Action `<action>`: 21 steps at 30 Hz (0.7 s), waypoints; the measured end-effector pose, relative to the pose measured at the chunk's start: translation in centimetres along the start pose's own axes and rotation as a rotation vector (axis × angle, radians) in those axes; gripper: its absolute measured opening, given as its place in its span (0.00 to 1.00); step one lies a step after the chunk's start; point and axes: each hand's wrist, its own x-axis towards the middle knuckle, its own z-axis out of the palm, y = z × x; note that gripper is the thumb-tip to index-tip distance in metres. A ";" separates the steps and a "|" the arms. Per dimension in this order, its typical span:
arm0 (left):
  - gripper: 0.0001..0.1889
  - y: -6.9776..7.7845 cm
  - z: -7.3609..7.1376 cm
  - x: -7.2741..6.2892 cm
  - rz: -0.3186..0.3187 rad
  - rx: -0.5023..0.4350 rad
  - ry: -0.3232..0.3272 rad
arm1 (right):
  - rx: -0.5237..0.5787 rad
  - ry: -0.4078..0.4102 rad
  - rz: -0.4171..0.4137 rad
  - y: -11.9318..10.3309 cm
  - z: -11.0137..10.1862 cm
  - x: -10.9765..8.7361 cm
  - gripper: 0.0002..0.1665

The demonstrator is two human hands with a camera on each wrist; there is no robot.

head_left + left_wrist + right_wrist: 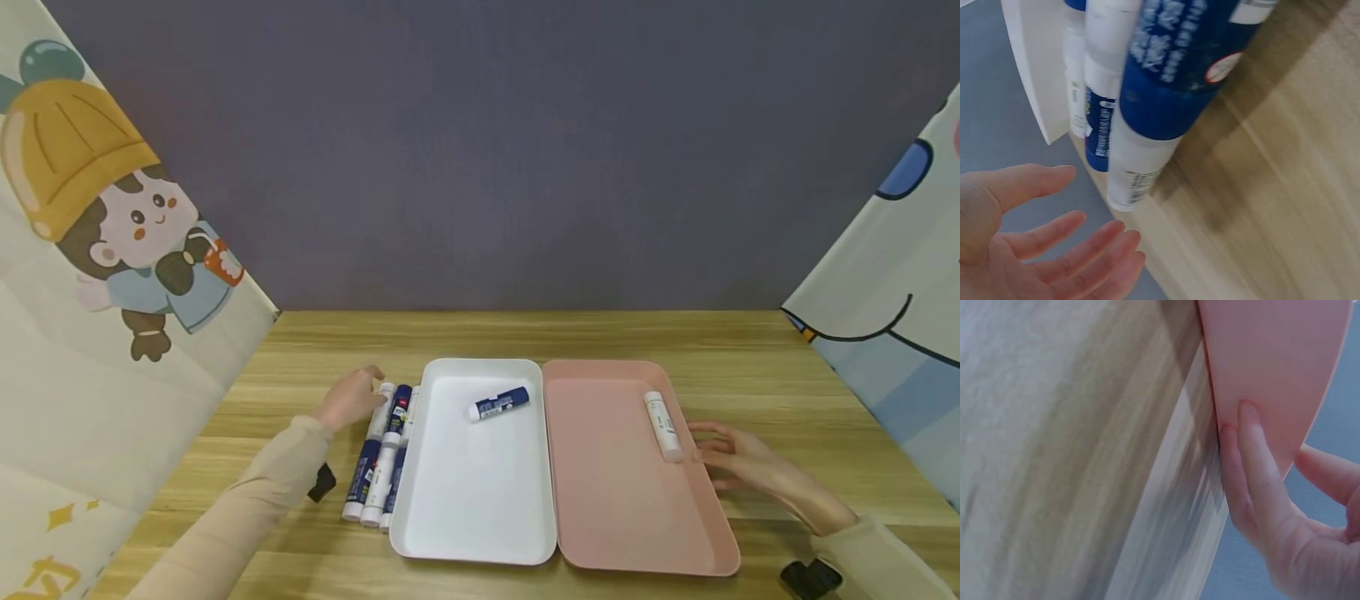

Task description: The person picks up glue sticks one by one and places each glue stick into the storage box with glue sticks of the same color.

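Observation:
My left hand (351, 402) reaches the far end of a group of glue sticks, beside a white one (380, 410). In the left wrist view, its fingers (1094, 256) are spread loosely and hold nothing. The group lies in two rows, with blue sticks (362, 479) and white sticks mixed. A blue glue stick (501, 404) lies in the white tray (472, 508); a white glue stick (663, 427) lies in the pink tray (637, 517). My right hand (738, 458) rests its fairly straight fingers (1260, 462) against the pink tray's outer right wall, thumb by the rim.
The two trays stand side by side on a wooden table (525, 333). A grey panel (525, 167) rises behind the table. Cloths printed with cartoon figures hang at the left (150, 242) and right (885, 275). A black wrist device (810, 577) sits by the right sleeve.

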 end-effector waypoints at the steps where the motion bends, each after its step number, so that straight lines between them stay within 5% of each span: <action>1: 0.21 -0.1 0.1 0.0 -0.005 -0.004 -0.001 | 0.001 -0.003 -0.003 0.0 0.0 0.0 0.39; 21: 0.21 -0.9 1.4 0.1 -0.005 -0.001 0.004 | -0.018 0.010 -0.002 0.1 0.1 0.0 0.38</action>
